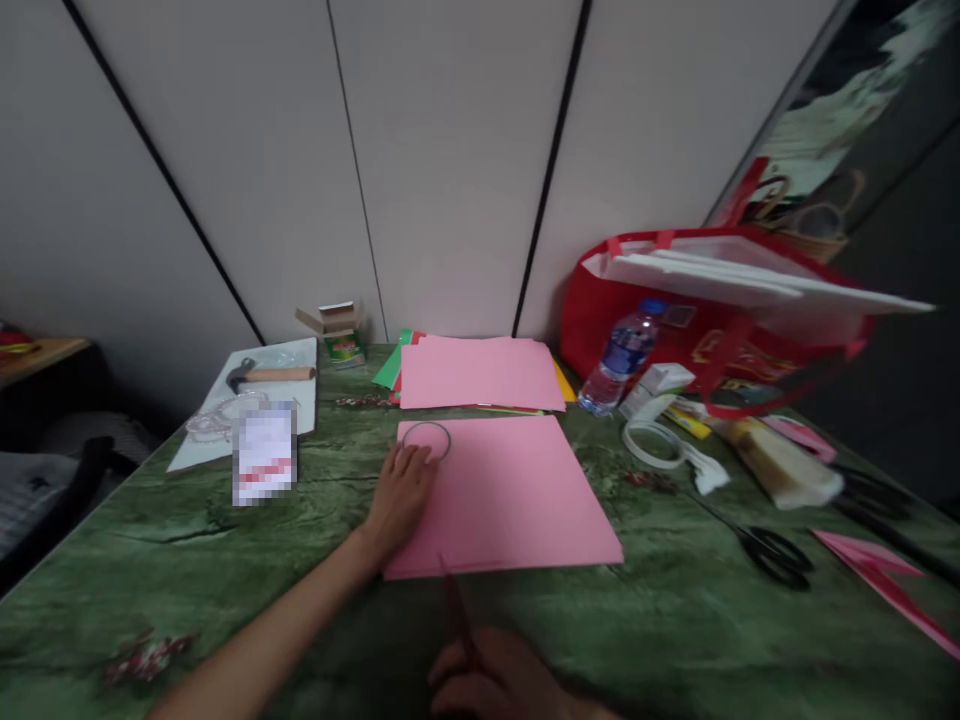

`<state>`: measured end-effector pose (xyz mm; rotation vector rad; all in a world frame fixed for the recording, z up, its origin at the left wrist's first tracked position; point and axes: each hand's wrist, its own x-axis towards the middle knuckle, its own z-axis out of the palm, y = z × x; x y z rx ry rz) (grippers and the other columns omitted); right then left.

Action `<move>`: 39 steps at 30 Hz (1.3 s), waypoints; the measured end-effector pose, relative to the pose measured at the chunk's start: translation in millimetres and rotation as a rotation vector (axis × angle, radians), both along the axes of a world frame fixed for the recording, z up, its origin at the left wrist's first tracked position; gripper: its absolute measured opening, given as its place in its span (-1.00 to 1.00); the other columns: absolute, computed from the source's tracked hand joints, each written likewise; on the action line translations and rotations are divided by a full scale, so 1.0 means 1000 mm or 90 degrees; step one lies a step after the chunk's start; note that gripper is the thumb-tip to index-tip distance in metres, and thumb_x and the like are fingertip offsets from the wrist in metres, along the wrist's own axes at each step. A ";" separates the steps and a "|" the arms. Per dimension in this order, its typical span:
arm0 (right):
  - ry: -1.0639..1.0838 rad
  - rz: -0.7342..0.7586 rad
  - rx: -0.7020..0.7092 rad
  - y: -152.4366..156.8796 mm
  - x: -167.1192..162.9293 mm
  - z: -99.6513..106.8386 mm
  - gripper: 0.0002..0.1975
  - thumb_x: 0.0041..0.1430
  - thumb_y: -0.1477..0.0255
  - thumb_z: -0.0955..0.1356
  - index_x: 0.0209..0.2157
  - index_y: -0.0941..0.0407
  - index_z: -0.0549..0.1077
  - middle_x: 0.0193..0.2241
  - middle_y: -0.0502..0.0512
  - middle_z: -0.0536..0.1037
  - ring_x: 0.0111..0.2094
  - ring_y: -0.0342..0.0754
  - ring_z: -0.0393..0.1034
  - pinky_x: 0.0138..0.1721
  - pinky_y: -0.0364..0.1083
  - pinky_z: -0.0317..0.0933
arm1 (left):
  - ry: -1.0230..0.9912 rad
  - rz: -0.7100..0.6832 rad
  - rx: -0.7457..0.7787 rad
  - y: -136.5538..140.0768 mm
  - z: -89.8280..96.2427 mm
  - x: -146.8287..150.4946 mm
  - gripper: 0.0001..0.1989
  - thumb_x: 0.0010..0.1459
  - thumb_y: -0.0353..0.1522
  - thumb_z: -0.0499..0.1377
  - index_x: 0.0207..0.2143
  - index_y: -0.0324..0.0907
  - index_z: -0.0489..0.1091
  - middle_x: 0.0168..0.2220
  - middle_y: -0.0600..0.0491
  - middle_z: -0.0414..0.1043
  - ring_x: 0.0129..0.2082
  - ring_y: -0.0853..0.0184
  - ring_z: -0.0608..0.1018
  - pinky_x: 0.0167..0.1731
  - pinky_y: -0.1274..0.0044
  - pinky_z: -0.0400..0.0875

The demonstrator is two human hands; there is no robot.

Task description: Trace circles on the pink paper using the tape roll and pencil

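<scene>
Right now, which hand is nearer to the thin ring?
Left. The left hand is on the front pink paper, at the near edge of the thin ring; the right hand is farther off, short of the paper, holding a red object.

Plain pink paper (517, 500) lies on a green desk (315, 560) with dark streaks and, at eight o'clock, reddish flower motifs (150, 660); at seven, a dark-red tool (457, 615); at twelve, another pink stack (484, 372) over green, red and yellow sheets (391, 369); at two, a red bag (592, 310)
</scene>
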<state>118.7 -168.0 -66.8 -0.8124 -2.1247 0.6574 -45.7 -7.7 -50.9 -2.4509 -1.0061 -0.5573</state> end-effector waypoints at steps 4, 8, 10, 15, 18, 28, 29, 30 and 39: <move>0.022 0.015 0.109 -0.020 -0.008 0.023 -0.79 0.24 0.27 0.21 -0.14 0.03 0.33 -0.24 0.04 0.53 -0.30 -0.10 0.44 -0.30 -0.14 0.30 | -0.060 0.035 0.034 -0.031 0.006 0.011 -0.68 0.17 -0.53 -0.01 -0.05 -0.24 0.36 -0.02 -0.14 0.39 -0.01 0.14 0.39 0.05 0.19 0.18; 0.023 -0.059 0.210 -0.046 -0.006 0.043 -0.72 0.28 0.26 0.15 -0.07 0.11 0.27 -0.32 0.12 0.51 -0.30 -0.04 0.40 -0.28 -0.08 0.28 | -0.088 0.088 0.009 -0.066 0.011 0.028 -0.68 0.18 -0.49 0.00 -0.03 -0.26 0.35 0.00 -0.19 0.37 0.01 0.08 0.36 0.05 0.15 0.14; 0.024 -0.106 0.237 -0.057 -0.003 0.047 -0.70 0.25 0.28 0.17 -0.07 0.13 0.26 -0.32 0.16 0.48 -0.28 -0.02 0.38 -0.28 -0.06 0.27 | -0.090 0.115 -0.013 -0.080 0.011 0.035 -0.66 0.18 -0.48 -0.02 -0.01 -0.29 0.33 0.02 -0.23 0.34 0.04 0.04 0.33 0.05 0.12 0.12; 0.034 -0.216 0.223 -0.076 0.004 0.053 -0.82 0.14 0.46 0.19 -0.19 0.13 0.27 -0.35 0.13 0.43 -0.31 -0.04 0.34 -0.28 -0.07 0.24 | -0.104 0.103 -0.026 -0.103 0.008 0.046 -0.61 0.18 -0.49 -0.08 0.04 -0.35 0.29 0.04 -0.29 0.30 0.08 0.03 0.30 0.08 0.12 0.08; -0.003 -0.202 0.195 -0.082 0.006 0.059 -0.86 0.08 0.51 0.21 -0.27 0.13 0.29 -0.41 0.10 0.43 -0.36 -0.05 0.32 -0.31 -0.09 0.23 | -0.104 0.083 -0.015 -0.111 0.004 0.051 -0.60 0.17 -0.51 -0.10 0.04 -0.35 0.29 0.04 -0.30 0.30 0.10 0.06 0.30 0.10 0.15 0.09; -0.062 -0.124 0.234 -0.088 -0.002 0.064 -0.78 0.23 0.50 0.19 -0.10 0.15 0.33 -0.17 0.17 0.46 -0.10 -0.02 0.31 -0.05 -0.03 0.19 | -0.159 0.060 -0.068 -0.139 0.000 0.056 -0.60 0.10 -0.55 -0.05 -0.02 -0.26 0.35 0.05 -0.23 0.33 0.11 0.09 0.31 0.10 0.14 0.11; -0.059 -0.152 0.233 -0.087 -0.001 0.064 -0.79 0.22 0.51 0.19 -0.13 0.15 0.34 -0.20 0.17 0.46 -0.12 -0.01 0.32 -0.07 -0.02 0.20 | -0.191 0.048 -0.093 -0.142 0.001 0.055 -0.61 0.09 -0.53 -0.02 -0.03 -0.25 0.35 0.04 -0.21 0.33 0.11 0.09 0.31 0.11 0.15 0.12; -0.050 -0.184 0.228 -0.085 0.001 0.063 -0.80 0.20 0.52 0.20 -0.16 0.15 0.35 -0.23 0.17 0.46 -0.15 0.00 0.32 -0.09 -0.01 0.20 | -0.234 0.031 -0.128 -0.145 0.003 0.052 -0.63 0.08 -0.50 0.00 -0.05 -0.24 0.37 0.03 -0.19 0.34 0.10 0.10 0.31 0.10 0.17 0.13; 0.021 -0.279 0.071 -0.064 0.008 0.041 -0.76 0.09 0.58 0.20 -0.18 0.10 0.27 -0.24 0.11 0.39 -0.19 -0.03 0.31 -0.15 -0.04 0.23 | -0.554 -0.018 -0.349 -0.159 0.017 0.044 -0.63 0.14 -0.29 -0.13 -0.19 -0.23 0.39 -0.28 -0.04 0.47 -0.25 0.27 0.49 -0.19 0.42 0.37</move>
